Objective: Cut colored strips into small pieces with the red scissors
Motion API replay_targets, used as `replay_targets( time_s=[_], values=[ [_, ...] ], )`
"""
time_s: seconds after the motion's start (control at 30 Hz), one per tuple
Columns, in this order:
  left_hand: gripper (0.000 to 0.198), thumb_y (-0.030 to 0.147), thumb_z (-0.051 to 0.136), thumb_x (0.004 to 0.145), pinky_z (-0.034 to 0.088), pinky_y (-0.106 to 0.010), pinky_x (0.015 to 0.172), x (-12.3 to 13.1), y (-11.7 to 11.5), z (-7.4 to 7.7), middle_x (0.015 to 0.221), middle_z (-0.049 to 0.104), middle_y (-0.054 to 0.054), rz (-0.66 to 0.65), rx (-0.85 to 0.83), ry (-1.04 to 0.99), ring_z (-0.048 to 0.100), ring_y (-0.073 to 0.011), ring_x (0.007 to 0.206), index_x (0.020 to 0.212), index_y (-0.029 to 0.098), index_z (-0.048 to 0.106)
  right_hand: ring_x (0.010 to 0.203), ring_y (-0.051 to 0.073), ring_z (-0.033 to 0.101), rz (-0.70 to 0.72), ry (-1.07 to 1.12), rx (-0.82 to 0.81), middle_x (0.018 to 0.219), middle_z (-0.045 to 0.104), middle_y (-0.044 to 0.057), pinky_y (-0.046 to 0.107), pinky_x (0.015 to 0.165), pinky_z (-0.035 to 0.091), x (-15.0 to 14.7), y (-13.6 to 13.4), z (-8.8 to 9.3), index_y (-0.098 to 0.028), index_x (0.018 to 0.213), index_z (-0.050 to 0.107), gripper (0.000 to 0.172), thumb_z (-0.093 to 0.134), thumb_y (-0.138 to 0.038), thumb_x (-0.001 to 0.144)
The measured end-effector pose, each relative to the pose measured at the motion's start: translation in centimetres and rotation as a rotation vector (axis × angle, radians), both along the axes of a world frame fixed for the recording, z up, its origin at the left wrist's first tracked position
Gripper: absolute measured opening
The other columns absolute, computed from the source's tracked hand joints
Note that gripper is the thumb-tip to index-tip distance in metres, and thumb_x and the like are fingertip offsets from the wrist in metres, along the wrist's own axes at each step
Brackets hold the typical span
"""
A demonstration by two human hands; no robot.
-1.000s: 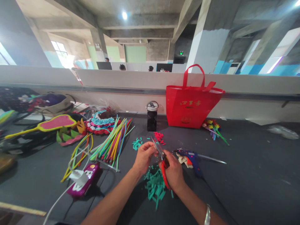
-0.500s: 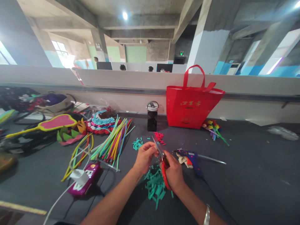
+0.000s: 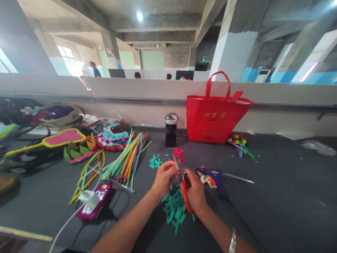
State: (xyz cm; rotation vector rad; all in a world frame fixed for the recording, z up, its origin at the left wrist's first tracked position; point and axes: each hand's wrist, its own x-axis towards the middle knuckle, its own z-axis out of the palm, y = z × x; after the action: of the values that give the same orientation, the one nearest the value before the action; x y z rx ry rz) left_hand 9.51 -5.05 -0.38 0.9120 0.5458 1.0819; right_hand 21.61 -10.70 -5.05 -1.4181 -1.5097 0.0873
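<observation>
My right hand (image 3: 196,191) is closed on a pair of red-handled scissors (image 3: 185,196), whose blades point away from me and to the left. My left hand (image 3: 164,176) is in a pinch right beside the blades; whatever sits between its fingertips is too small to make out. Beneath both hands lies a heap of green strips (image 3: 175,210). Beyond them are a small pile of green bits (image 3: 155,161) and a pile of red bits (image 3: 179,153), the red one close to the scissors' tips.
A glue gun (image 3: 216,177) lies on the right, its cord running forward. Pipe cleaners (image 3: 129,158) and a purple power strip (image 3: 96,202) are on the left. At the back stand a bottle (image 3: 171,121), a dark phone (image 3: 171,136) and a red bag (image 3: 217,119).
Both hands and the scissors stay almost where they were, with only slight shifts at the fingers. In the background, a person has moved left.
</observation>
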Motion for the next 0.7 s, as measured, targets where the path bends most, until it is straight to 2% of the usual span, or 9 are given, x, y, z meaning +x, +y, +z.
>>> replay_targets(
  time_s=[0.33, 0.63, 0.7],
  values=[
    [0.013, 0.022, 0.074, 0.066, 0.037, -0.02, 0.056, 0.12, -0.31, 0.1, 0.057, 0.06, 0.002, 0.006, 0.044, 0.041, 0.048, -0.0073, 0.051, 0.066, 0.014, 0.063, 0.098, 0.023, 0.065, -0.002, -0.014, 0.025, 0.108, 0.066, 0.01, 0.038, 0.085, 0.054, 0.0, 0.06, -0.47, -0.018, 0.119, 0.055, 0.043, 0.051, -0.017, 0.076],
    [0.013, 0.021, 0.074, 0.066, 0.037, -0.02, 0.056, 0.17, -0.31, -0.06, 0.057, 0.06, 0.002, -0.007, 0.043, 0.031, 0.048, -0.0073, 0.051, 0.067, 0.014, 0.063, 0.099, 0.023, 0.064, 0.041, 0.083, 0.023, 0.109, 0.066, 0.009, 0.038, 0.088, 0.052, -0.18, 0.05, -0.62, -0.019, 0.117, 0.056, 0.041, 0.052, -0.016, 0.076],
    [0.013, 0.021, 0.074, 0.066, 0.037, -0.02, 0.055, 0.21, -0.42, 0.02, 0.057, 0.06, 0.001, -0.018, 0.056, 0.043, 0.048, -0.0074, 0.051, 0.067, 0.014, 0.064, 0.094, 0.021, 0.065, 0.064, 0.113, 0.012, 0.105, 0.067, 0.007, 0.035, 0.084, 0.053, -0.29, 0.02, -0.68, -0.019, 0.115, 0.056, 0.038, 0.051, -0.016, 0.078]
  ],
)
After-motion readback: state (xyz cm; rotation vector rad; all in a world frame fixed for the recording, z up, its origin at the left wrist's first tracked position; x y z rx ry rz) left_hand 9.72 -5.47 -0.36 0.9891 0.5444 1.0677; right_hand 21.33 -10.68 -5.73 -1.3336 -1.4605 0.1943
